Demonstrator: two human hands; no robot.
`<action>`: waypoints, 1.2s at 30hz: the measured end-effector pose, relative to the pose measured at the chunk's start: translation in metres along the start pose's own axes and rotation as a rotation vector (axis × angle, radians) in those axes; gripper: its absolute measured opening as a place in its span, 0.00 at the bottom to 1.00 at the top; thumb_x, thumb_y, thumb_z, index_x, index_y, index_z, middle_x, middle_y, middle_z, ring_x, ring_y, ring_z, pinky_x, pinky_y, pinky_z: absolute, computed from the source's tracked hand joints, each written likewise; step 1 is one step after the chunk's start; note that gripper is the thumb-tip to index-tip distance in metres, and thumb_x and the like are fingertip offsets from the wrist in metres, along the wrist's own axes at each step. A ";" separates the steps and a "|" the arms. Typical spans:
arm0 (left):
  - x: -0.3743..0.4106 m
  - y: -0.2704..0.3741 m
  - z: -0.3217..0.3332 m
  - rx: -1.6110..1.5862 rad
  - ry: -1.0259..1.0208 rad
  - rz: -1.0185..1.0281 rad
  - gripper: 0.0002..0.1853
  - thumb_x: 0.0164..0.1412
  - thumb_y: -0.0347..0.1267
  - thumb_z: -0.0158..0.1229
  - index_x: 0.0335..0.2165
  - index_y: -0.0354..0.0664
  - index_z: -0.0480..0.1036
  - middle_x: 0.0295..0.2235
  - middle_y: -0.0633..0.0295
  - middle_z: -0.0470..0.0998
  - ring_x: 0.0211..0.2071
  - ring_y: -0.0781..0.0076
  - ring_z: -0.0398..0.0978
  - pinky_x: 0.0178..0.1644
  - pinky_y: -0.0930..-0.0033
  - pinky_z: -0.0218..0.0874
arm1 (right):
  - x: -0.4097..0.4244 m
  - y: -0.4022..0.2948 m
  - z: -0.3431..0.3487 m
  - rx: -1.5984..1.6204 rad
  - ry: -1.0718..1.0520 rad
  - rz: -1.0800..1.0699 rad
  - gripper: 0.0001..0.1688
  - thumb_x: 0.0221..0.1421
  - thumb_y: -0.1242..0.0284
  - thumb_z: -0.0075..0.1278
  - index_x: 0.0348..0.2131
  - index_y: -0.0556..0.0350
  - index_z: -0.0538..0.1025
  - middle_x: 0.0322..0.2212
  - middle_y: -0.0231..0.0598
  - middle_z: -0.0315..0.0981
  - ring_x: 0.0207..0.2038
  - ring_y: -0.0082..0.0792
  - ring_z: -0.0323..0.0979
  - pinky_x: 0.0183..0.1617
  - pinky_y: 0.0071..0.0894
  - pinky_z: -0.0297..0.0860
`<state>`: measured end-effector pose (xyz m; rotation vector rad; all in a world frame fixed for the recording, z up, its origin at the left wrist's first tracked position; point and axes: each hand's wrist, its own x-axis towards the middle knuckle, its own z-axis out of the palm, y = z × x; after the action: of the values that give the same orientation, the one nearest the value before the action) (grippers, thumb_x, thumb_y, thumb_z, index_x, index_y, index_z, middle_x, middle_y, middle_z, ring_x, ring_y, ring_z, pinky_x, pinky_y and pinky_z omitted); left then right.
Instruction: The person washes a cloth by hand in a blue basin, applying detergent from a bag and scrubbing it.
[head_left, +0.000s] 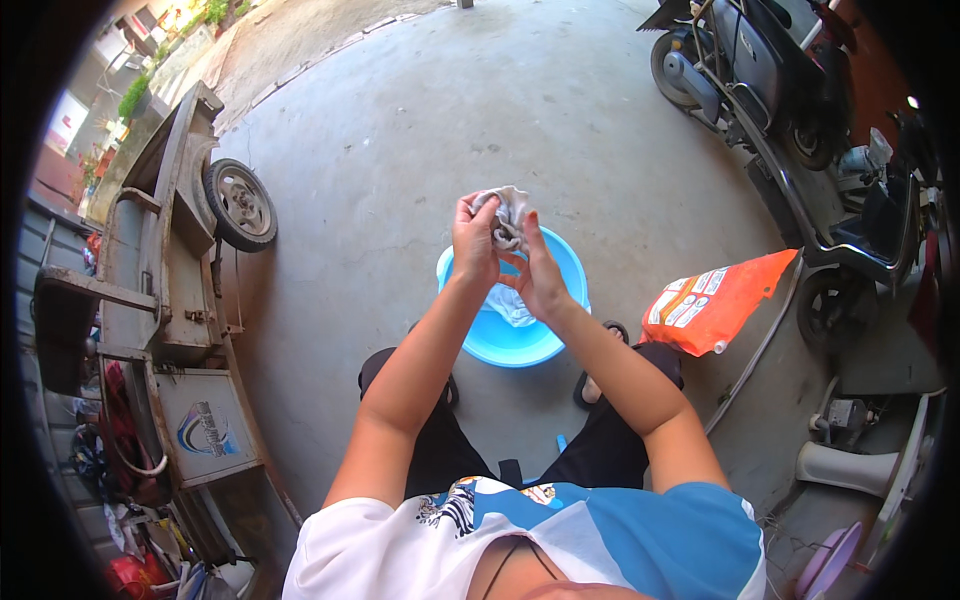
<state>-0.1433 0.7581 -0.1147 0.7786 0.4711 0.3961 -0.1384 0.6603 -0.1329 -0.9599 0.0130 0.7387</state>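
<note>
A blue plastic basin (517, 346) stands on the concrete floor between my feet. My left hand (475, 238) grips a crumpled, light-coloured wet-looking cloth (511, 204) above the basin's far side. On the cloth's right side is my right hand (538, 264), its thumb raised near the fabric and its fingers reaching towards my left wrist; whether it grips the cloth is not clear. Below both hands, another pale cloth (510, 306) lies bunched in the basin, partly hidden by my right hand.
An orange plastic bag (709, 304) with printing rests right of the basin, beside a pale hose (757, 354). Electric scooters (780, 150) stand at the right. A rusty metal cart (176, 277) with a wheel (241, 204) flanks the left. A washbasin pedestal (847, 466) lies at lower right.
</note>
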 end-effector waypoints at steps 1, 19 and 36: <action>0.003 -0.004 -0.003 0.021 0.008 -0.004 0.10 0.56 0.31 0.52 0.35 0.42 0.60 0.30 0.59 0.71 0.27 0.72 0.72 0.27 0.71 0.67 | -0.007 0.002 0.004 -0.065 0.003 -0.092 0.34 0.54 0.45 0.41 0.52 0.45 0.61 0.49 0.40 0.59 0.52 0.28 0.58 0.49 0.39 0.60; -0.010 -0.037 -0.008 0.256 -0.146 -0.394 0.25 0.60 0.49 0.47 0.41 0.37 0.68 0.38 0.60 0.73 0.37 0.71 0.71 0.43 0.70 0.61 | 0.076 0.010 -0.079 -0.702 0.298 -0.395 0.25 0.58 0.53 0.40 0.28 0.60 0.68 0.23 0.45 0.71 0.31 0.39 0.72 0.31 0.38 0.65; 0.020 -0.001 -0.034 -0.037 0.001 -0.557 0.30 0.50 0.46 0.60 0.48 0.46 0.61 0.45 0.50 0.64 0.44 0.53 0.64 0.51 0.53 0.56 | 0.052 -0.025 -0.059 -0.527 0.135 -0.536 0.20 0.43 0.79 0.49 0.41 0.59 0.67 0.35 0.45 0.71 0.37 0.34 0.73 0.37 0.26 0.69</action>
<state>-0.1451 0.7868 -0.1413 0.5806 0.6548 -0.1127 -0.0666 0.6370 -0.1668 -1.4370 -0.3238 0.1732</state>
